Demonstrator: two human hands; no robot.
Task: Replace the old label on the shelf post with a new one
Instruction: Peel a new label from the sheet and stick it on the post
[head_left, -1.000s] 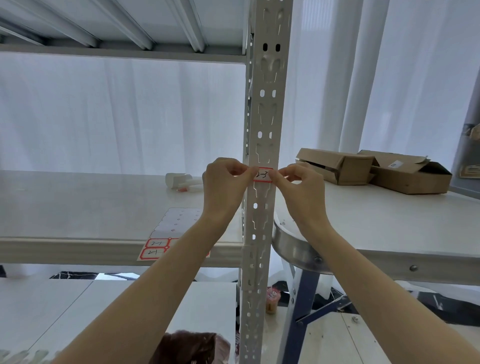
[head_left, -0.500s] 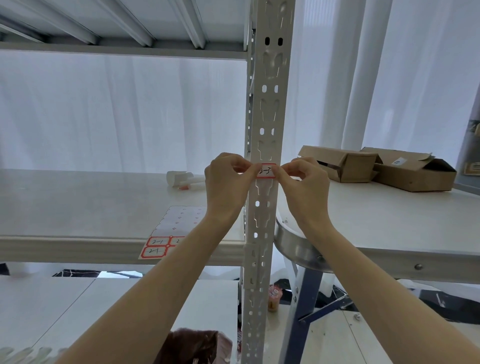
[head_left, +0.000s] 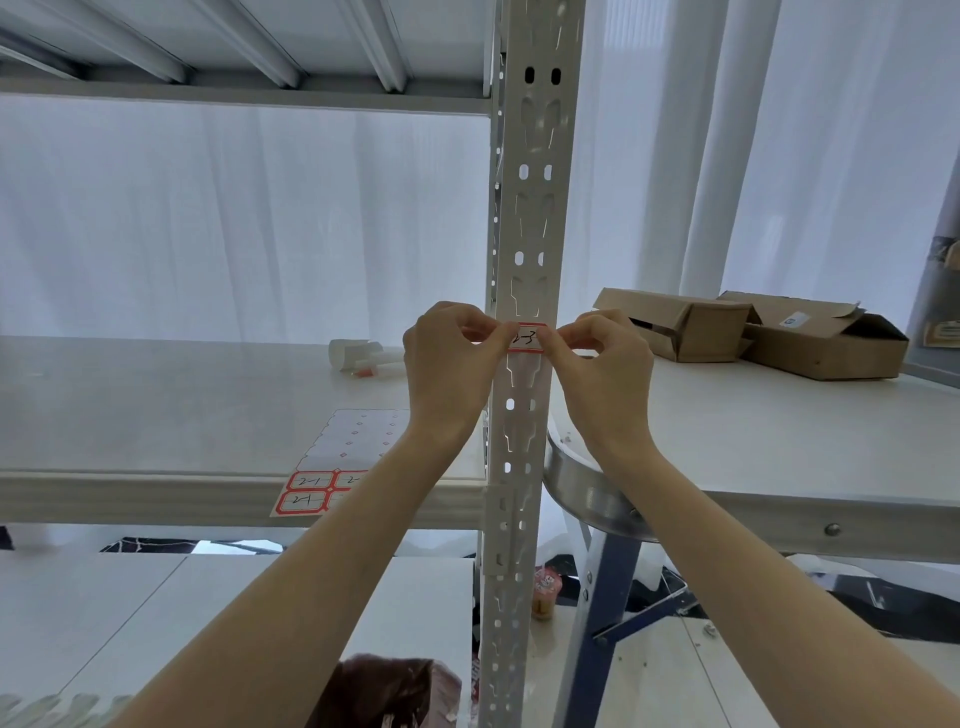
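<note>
On post (head_left: 524, 218), pinched label (head_left: 524, 338)

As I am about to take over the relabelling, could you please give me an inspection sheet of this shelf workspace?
Surface: white shelf board, carrying the label sheet and a white plastic item.
Job's things: red-bordered label held across the shelf post front; label sheet lies at the board's front edge.
Clutter: white plastic item lying farther back.
Grips: left hand pinches the label's left end, right hand its right end.
Cables: nothing seen.
Surroundings: two cardboard boxes on a table; white curtains behind.
</note>
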